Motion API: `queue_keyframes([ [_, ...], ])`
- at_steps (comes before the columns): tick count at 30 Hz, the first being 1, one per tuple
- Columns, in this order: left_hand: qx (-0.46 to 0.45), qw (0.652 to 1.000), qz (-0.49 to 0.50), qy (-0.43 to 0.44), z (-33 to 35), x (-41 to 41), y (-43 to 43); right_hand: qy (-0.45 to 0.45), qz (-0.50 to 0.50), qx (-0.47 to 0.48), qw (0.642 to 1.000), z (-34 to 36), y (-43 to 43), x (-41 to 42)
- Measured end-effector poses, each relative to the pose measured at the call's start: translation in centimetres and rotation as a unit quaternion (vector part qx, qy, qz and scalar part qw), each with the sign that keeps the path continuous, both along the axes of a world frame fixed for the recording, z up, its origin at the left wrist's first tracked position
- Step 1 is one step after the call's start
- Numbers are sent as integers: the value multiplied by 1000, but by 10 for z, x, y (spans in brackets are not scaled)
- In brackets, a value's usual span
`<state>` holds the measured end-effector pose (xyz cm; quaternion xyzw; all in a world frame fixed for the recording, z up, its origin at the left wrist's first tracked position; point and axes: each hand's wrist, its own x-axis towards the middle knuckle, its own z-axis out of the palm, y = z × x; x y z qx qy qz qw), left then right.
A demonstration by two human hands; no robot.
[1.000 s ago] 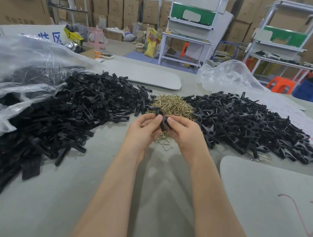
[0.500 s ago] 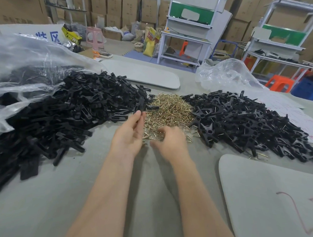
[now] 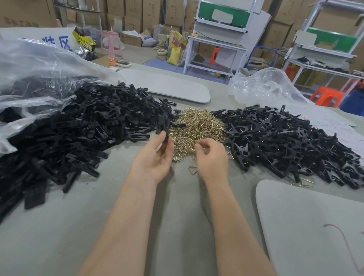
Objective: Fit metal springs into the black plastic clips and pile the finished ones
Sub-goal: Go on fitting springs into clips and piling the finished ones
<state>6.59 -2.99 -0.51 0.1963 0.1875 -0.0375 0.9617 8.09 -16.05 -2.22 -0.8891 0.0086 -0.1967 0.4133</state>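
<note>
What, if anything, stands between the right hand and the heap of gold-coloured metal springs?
Nothing visible. The right hand is at the near edge of the heap of gold-coloured metal springs, fingers curled toward it; whether it pinches one is unclear. The left hand, holding a black plastic clip, sits off to the side.

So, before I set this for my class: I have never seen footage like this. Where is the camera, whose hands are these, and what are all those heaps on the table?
There is no machine here. A person works bare-handed, and the one camera sits on their head, looking down. On the grey table lie three heaps: loose black clip parts on the left, brass-coloured springs in the middle, and clips with springs fitted on the right. The left hand holds one black clip. The right hand curls at the edge of the springs; whether it pinches one is unclear.
</note>
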Motion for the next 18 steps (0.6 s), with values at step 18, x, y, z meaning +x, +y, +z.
queue_keyframes([
  [18, 792, 579, 71, -179, -15, 0, -20, 6, 73, 107, 992, 40, -29, -10],
])
